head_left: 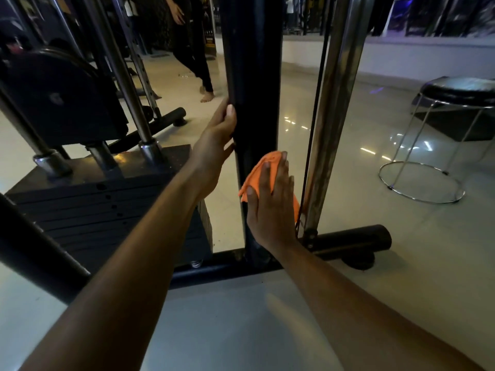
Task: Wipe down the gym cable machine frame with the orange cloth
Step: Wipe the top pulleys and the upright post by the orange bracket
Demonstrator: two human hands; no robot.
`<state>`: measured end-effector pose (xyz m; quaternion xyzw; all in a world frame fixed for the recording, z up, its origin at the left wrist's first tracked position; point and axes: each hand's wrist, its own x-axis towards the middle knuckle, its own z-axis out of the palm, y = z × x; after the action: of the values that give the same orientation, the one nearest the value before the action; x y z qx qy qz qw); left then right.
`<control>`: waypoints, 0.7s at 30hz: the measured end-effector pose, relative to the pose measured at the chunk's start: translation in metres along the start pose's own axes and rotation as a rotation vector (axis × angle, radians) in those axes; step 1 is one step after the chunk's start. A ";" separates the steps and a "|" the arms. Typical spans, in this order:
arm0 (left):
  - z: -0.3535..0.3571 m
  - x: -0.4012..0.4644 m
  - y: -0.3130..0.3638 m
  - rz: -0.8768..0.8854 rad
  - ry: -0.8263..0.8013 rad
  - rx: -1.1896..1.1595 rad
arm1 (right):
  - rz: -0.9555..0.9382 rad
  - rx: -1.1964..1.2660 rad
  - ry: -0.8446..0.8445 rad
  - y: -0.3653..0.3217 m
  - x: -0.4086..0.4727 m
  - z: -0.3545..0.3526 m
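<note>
Orange cloth [261, 171] is pressed flat against the lower part of the black upright post [251, 76] by our right hand [270, 207], fingers straight over it. Our left hand [218, 135] steadies the same post just above the cloth, on its left edge — fingers hidden behind, so we cannot tell the grip. We judge the wiping mid-stroke; next we should run down to the base bar [348, 238] — then the chrome rod [334, 103] right of the post.

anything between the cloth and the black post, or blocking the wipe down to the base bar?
Nothing visible. The right hand presses the orange cloth flat against the black post; the post below it looks bare down to the base bar. The left hand rests on the post higher up, out of the path.
</note>
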<state>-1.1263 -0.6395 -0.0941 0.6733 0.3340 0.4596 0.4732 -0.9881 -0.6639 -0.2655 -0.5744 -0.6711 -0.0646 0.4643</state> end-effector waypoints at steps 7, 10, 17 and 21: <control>-0.005 -0.006 -0.023 -0.011 -0.051 -0.048 | -0.051 -0.092 0.192 -0.033 0.044 -0.001; -0.011 -0.006 -0.026 0.004 -0.082 -0.035 | -0.081 -0.182 0.094 -0.002 -0.003 0.023; -0.020 -0.018 -0.060 -0.098 -0.099 -0.071 | -0.010 -0.147 -0.019 0.004 -0.036 0.030; -0.017 -0.021 -0.068 -0.116 -0.088 -0.095 | -0.030 -0.191 0.079 -0.001 -0.015 0.032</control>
<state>-1.1507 -0.6304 -0.1629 0.6491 0.3291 0.4169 0.5446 -1.0082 -0.6547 -0.2933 -0.6031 -0.6514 -0.1581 0.4325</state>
